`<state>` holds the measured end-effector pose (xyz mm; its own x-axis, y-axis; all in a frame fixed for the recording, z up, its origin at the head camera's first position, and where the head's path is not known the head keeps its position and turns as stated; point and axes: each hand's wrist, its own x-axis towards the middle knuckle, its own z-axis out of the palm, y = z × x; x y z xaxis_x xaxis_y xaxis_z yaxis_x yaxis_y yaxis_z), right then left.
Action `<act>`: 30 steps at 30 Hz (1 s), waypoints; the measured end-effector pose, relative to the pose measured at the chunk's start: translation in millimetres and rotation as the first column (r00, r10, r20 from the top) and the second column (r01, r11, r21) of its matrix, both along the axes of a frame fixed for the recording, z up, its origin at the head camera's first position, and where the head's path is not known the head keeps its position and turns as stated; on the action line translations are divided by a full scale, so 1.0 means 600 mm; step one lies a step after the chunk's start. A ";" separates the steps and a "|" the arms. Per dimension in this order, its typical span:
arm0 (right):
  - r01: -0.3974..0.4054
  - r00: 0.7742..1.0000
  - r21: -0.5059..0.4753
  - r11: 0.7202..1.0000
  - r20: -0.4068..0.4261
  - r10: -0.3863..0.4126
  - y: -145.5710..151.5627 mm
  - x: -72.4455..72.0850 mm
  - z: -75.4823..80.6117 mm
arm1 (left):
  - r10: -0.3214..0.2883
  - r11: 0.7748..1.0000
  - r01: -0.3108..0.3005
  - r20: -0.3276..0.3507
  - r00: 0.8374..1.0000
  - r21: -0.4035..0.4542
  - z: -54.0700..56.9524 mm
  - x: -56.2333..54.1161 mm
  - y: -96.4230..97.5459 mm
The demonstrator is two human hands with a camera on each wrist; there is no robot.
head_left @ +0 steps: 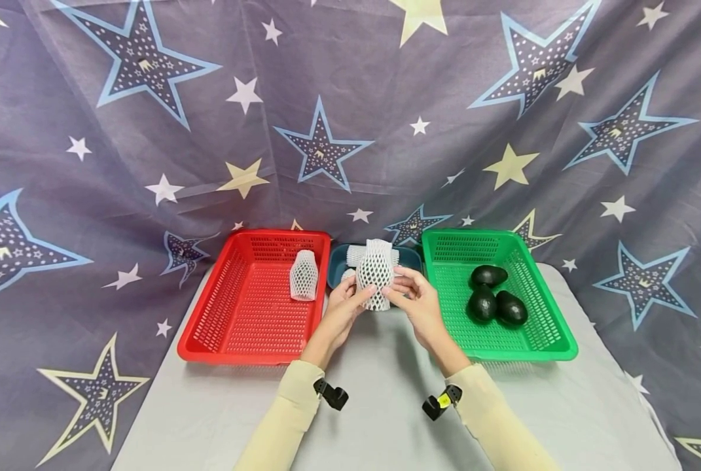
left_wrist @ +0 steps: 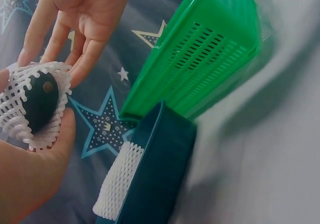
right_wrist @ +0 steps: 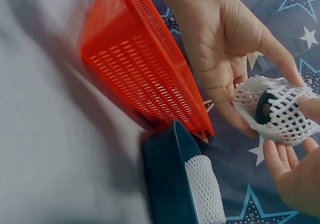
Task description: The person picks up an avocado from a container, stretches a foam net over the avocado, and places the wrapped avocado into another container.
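Note:
Between both hands, above the blue bin, is a dark green avocado (left_wrist: 41,101) in a white foam net sleeve (head_left: 375,275). My left hand (head_left: 343,310) holds the left side of the sleeve with thumb and fingers. My right hand (head_left: 419,307) pinches it from the right. In the wrist views one end of the avocado, with its brown stem spot, shows through the sleeve's open end. The sleeve stretches round its body, and its narrower part stands upward in the head view.
A red basket (head_left: 238,357) at left holds one net-sleeved avocado (head_left: 304,276). The green basket (head_left: 521,353) at right holds three bare avocados (head_left: 482,305). Between them, a dark blue bin (left_wrist: 167,159) contains white foam sleeves (right_wrist: 204,189). A star-patterned cloth (head_left: 326,59) hangs behind the table.

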<state>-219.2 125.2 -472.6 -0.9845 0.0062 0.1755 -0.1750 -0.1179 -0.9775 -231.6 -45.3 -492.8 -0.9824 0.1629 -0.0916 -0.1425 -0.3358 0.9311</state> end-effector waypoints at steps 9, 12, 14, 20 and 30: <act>-0.048 0.999 0.001 0.999 -0.003 0.048 -0.011 -0.003 0.017 | 0.010 0.996 -0.009 -0.017 1.000 0.092 0.011 -0.006 -0.019; -0.070 0.998 -0.012 0.997 0.005 0.070 -0.016 -0.003 0.018 | 0.010 0.993 -0.009 -0.006 1.000 0.114 0.017 -0.008 -0.033; -0.080 0.997 -0.015 0.997 0.020 0.081 -0.021 -0.003 0.017 | 0.010 0.991 -0.011 0.008 1.000 0.136 0.023 -0.009 -0.044; -0.120 0.989 0.024 0.992 0.090 0.118 -0.041 -0.003 0.000 | -0.011 0.979 0.005 0.025 1.000 0.203 0.043 -0.011 -0.084; -0.265 0.942 0.076 0.961 0.235 0.241 -0.107 0.004 -0.034 | -0.083 0.963 0.077 0.014 0.996 0.258 0.065 -0.015 -0.140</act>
